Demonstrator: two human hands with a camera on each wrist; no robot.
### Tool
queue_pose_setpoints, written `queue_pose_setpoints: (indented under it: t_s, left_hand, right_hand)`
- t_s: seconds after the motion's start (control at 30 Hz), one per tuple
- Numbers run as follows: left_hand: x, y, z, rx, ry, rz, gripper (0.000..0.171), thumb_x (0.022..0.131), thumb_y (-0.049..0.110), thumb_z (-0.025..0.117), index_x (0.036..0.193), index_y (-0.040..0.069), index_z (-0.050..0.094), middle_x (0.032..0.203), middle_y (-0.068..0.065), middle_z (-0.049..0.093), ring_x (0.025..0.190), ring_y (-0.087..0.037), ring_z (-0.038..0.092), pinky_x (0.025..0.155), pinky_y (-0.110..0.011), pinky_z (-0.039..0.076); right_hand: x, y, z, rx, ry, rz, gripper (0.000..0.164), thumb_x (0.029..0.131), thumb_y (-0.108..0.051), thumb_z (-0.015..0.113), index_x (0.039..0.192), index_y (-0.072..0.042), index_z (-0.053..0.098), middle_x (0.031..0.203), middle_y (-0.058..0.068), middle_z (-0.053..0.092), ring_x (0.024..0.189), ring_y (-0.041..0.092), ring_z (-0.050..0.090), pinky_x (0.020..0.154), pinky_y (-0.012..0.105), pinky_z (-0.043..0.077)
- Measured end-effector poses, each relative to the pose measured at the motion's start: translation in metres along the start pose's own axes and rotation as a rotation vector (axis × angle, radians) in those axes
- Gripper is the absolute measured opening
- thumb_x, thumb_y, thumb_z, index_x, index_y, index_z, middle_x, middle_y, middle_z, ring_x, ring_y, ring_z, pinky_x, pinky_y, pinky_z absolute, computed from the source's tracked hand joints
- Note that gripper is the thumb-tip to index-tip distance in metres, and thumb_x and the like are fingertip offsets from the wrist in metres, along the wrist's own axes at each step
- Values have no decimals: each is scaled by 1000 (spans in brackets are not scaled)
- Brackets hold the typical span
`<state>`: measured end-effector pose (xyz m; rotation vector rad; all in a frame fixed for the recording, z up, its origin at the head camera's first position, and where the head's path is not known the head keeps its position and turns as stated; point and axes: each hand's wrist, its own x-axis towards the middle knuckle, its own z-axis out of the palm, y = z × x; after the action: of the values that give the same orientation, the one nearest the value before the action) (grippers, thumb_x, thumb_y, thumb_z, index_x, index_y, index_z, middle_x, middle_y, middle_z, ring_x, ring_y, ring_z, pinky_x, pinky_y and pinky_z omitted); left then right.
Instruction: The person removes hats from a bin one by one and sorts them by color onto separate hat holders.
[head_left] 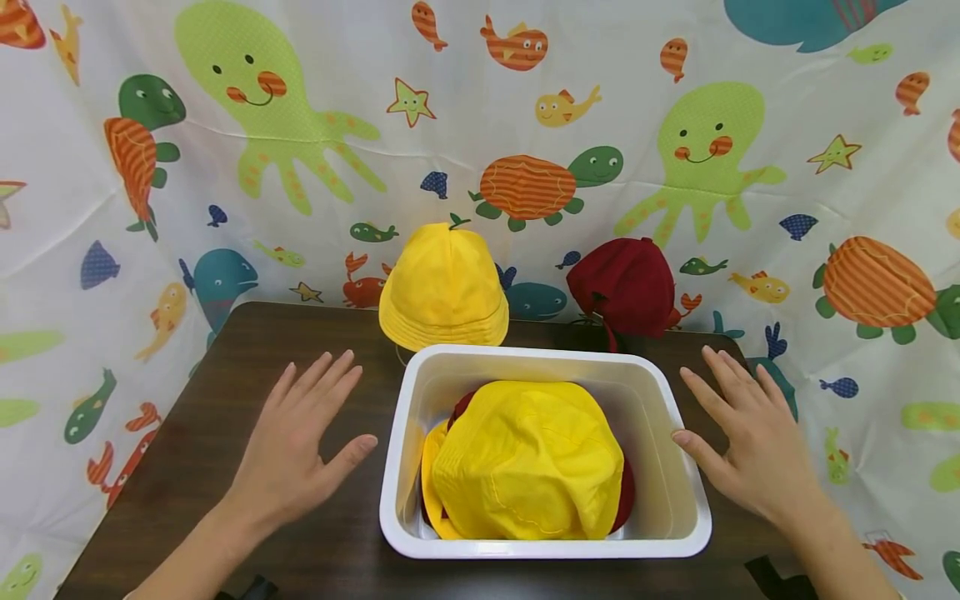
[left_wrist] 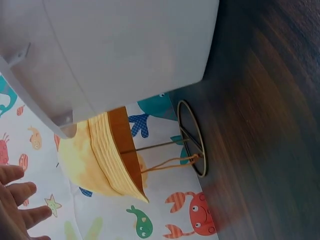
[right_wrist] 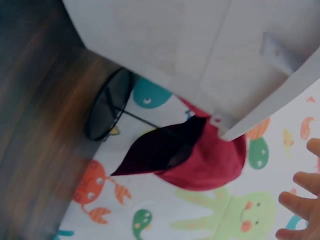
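Note:
A white plastic bin (head_left: 675, 546) stands at the middle of the dark table. Inside it lies a yellow bucket hat (head_left: 532, 458) on top, with parts of dark red hats (head_left: 627, 498) showing from underneath. To the left of the bin my left hand (head_left: 300, 446) is held with fingers straight and spread, holding nothing. On the bin's other side my right hand (head_left: 750, 437) is spread the same way, its thumb close to the rim. Behind the bin, another yellow hat (left_wrist: 82, 157) hangs on a wire stand, and a dark red cap (right_wrist: 215, 157) hangs on a second stand.
The brown wooden table (head_left: 330, 533) reaches back to a white curtain (head_left: 465, 100) printed with sea animals. Round wire bases of the brass-coloured stand (left_wrist: 202, 145) and the black stand (right_wrist: 95, 122) sit behind the bin. Black pieces (head_left: 780, 579) lie at the table's front edge.

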<state>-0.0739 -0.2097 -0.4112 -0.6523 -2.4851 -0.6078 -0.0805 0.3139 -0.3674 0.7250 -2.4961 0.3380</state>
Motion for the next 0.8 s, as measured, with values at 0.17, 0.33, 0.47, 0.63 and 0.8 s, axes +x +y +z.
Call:
queue_pose_setpoints:
  t_s: [0.17, 0.33, 0.47, 0.63, 0.8]
  left_hand:
    - [0, 6, 2, -49, 16, 30, 73, 99, 60, 58, 149, 6, 58, 158, -13, 51, 148, -37, 42, 127, -57, 16]
    - [-2, 10, 7, -102, 23, 60, 69, 100, 58, 60, 148, 8, 59, 155, -13, 55, 145, -37, 47, 127, -54, 18]
    - [-4, 12, 11, -151, -1, 72, 66, 99, 52, 64, 149, 10, 59, 155, -12, 55, 144, -37, 47, 128, -51, 17]
    - [-5, 12, 15, -193, -26, 96, 60, 97, 41, 70, 148, 9, 60, 156, -9, 54, 144, -35, 48, 128, -45, 16]
    - [-7, 14, 18, -199, -55, 99, 60, 91, 30, 75, 146, 11, 63, 155, -8, 55, 144, -30, 49, 128, -38, 15]
  right_hand:
    - [6, -13, -2, 31, 34, -66, 77, 101, -70, 45, 141, -7, 66, 151, 23, 55, 133, 47, 51, 123, 65, 22]
    - [10, -25, -4, 56, 13, -102, 74, 102, -69, 45, 143, -10, 65, 148, 20, 57, 130, 43, 54, 125, 56, 23]
    - [12, -33, -5, 64, -40, -117, 73, 102, -69, 45, 143, -11, 65, 149, 17, 57, 128, 39, 56, 122, 48, 29]
    - [15, -42, -7, 81, -96, -141, 71, 102, -68, 46, 140, -12, 68, 150, 13, 58, 126, 35, 58, 106, 52, 44]
    - [18, -50, -8, 92, -158, -156, 64, 99, -62, 59, 144, -17, 65, 151, 8, 58, 127, 30, 60, 96, 56, 55]
